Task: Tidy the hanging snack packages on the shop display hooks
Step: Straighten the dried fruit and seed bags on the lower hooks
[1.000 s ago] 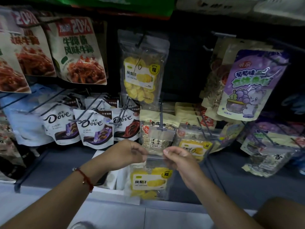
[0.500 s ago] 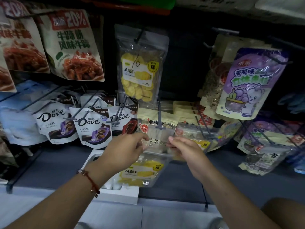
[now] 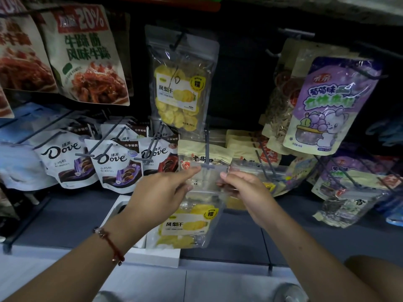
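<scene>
Raised since a second ago, the pineapple bag (image 3: pixel 187 223) now meets the hook (image 3: pixel 207 165).
Left hand (image 3: pixel 161 192) and right hand (image 3: pixel 244 188) pinch its top corners; threading remains.

The held pineapple pouch (image 3: pixel 192 223) is clear, glossy plastic film that catches glare, like its twin (image 3: pixel 180 88) hanging above. The Dove bags (image 3: pixel 115 164) look smooth, satiny white plastic, and the hook (image 3: pixel 207 153) is matt grey metal. The shelf (image 3: pixel 65 216) beneath is dull grey, smooth.
</scene>
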